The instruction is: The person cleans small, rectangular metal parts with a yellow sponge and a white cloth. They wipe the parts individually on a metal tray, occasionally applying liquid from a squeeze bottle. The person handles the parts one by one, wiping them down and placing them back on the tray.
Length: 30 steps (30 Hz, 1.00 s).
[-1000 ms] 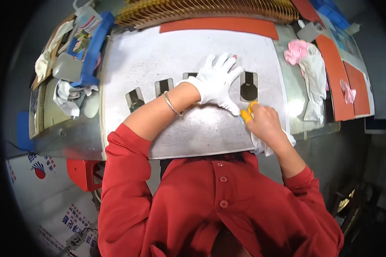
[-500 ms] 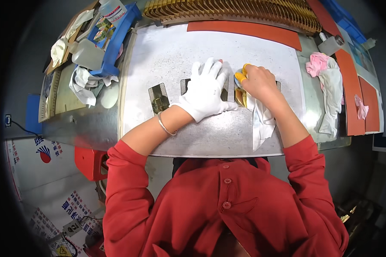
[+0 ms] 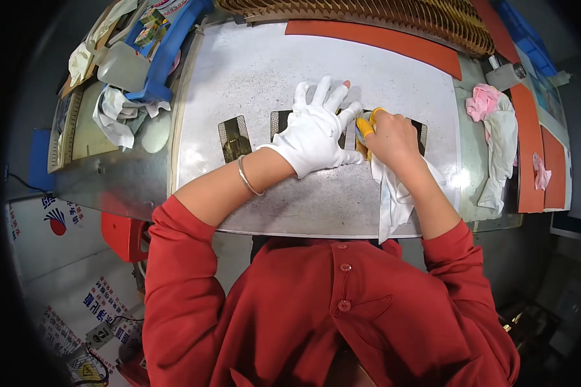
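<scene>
My left hand (image 3: 316,135), in a white glove with one fingertip bare, lies flat with its fingers spread on the pale work sheet (image 3: 239,71). Under and beside it are dark, thin rectangular plates with a mesh-like pattern, one plate (image 3: 279,122) partly covered by the glove. Farther left another such plate (image 3: 236,138) lies uncovered. My right hand (image 3: 394,137), with yellow finger cots, is closed on a white cloth (image 3: 395,203) that trails toward the table's front edge. Its fingertips press by a gold-coloured piece (image 3: 361,151), mostly hidden. One more dark plate (image 3: 421,134) shows behind this hand.
A long rack of gold-brown slats (image 3: 368,14) runs along the back, behind an orange strip (image 3: 374,42). At left stand a blue tray (image 3: 158,77), a translucent bottle (image 3: 122,66) and crumpled cloths (image 3: 115,119). Pink and white cloths (image 3: 497,142) and a bottle (image 3: 505,76) are at right.
The whole view has shifted slightly. My left index finger has moved right, closer to my right hand. My right hand still grips the cloth at nearly the same spot.
</scene>
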### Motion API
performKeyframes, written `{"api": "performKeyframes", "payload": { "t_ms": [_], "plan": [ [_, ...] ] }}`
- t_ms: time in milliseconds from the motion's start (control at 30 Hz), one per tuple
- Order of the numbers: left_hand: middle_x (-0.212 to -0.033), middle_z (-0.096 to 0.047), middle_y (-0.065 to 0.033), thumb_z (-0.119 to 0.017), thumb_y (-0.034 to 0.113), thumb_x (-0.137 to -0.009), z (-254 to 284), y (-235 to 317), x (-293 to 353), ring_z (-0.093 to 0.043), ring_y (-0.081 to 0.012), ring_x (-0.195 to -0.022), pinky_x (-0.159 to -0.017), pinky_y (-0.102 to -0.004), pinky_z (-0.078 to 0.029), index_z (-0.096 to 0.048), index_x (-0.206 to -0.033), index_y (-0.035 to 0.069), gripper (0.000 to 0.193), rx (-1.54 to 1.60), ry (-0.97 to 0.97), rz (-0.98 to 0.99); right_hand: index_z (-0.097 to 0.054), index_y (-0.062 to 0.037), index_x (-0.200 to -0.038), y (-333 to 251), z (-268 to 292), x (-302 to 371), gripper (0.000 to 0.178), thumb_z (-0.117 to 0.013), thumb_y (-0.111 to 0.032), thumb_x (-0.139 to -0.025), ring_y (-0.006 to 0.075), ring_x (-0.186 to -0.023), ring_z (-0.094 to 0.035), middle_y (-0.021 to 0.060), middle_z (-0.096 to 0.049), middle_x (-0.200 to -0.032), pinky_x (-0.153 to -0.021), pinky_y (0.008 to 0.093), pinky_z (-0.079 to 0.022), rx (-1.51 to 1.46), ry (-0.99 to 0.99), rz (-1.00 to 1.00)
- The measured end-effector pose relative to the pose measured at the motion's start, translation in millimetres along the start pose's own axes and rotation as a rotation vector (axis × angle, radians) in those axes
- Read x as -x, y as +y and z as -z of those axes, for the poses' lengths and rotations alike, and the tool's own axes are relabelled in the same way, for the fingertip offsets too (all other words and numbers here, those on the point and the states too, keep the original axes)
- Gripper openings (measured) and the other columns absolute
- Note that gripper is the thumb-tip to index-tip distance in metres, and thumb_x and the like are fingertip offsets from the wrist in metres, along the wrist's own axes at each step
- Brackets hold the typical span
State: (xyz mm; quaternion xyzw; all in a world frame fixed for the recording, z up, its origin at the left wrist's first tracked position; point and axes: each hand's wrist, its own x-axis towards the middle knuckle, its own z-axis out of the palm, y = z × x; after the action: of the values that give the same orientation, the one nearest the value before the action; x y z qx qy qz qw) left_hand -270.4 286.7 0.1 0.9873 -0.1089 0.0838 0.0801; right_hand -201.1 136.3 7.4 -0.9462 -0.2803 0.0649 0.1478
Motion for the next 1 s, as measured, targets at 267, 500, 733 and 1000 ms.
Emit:
{"api": "performKeyframes", "payload": {
  "t_ms": [267, 500, 733, 1000],
  "plan": [
    [-0.139, -0.03, -0.0175, -0.058, 0.06, -0.069, 6, -1, -3, -0.022, -0.0381, -0.13, -0.1, -0.0591, -0.016, -0.045, -0.127, 0.007, 0.081, -0.039, -0.08, -0.057, -0.058, 0.0026, -0.071, -2, -5, 20, 0.014, -0.058, -0.011, -0.067, 0.0379, -0.063, -0.061, 0.0234, -0.06, -0.065, -0.061, 0.0453, -0.048, 0.004, 0.041, 0.017],
    [-0.138, -0.031, -0.0161, -0.054, 0.064, -0.07, 4, -4, -4, -0.024, -0.0357, -0.13, -0.1, -0.0585, -0.016, -0.04, -0.129, 0.003, 0.086, -0.064, -0.042, -0.128, -0.058, 0.0025, -0.07, -7, -2, 33, 0.015, -0.058, -0.012, -0.068, 0.0374, -0.063, -0.061, 0.0236, -0.059, -0.065, -0.06, 0.0449, -0.048, -0.011, 0.008, 0.013],
    [-0.135, -0.034, -0.0174, -0.055, 0.074, -0.057, 9, -2, -3, -0.026, -0.0356, -0.128, -0.099, -0.057, -0.018, -0.038, -0.13, 0.001, 0.105, -0.084, -0.045, -0.155, -0.058, 0.0029, -0.069, -7, -3, 40, 0.014, -0.058, -0.011, -0.067, 0.038, -0.062, -0.061, 0.0237, -0.059, -0.063, -0.059, 0.0453, -0.048, 0.003, 0.015, 0.023],
    [-0.132, -0.037, -0.0183, -0.056, 0.076, -0.054, 8, 0, -4, -0.026, -0.0348, -0.129, -0.1, -0.0553, -0.019, -0.03, -0.134, 0.001, 0.113, -0.12, -0.065, -0.134, -0.06, 0.0019, -0.073, -4, -8, 52, 0.024, -0.061, -0.022, -0.075, 0.037, -0.06, -0.06, 0.0214, -0.059, -0.061, -0.057, 0.0452, -0.047, 0.003, -0.001, 0.038]
  ]
}}
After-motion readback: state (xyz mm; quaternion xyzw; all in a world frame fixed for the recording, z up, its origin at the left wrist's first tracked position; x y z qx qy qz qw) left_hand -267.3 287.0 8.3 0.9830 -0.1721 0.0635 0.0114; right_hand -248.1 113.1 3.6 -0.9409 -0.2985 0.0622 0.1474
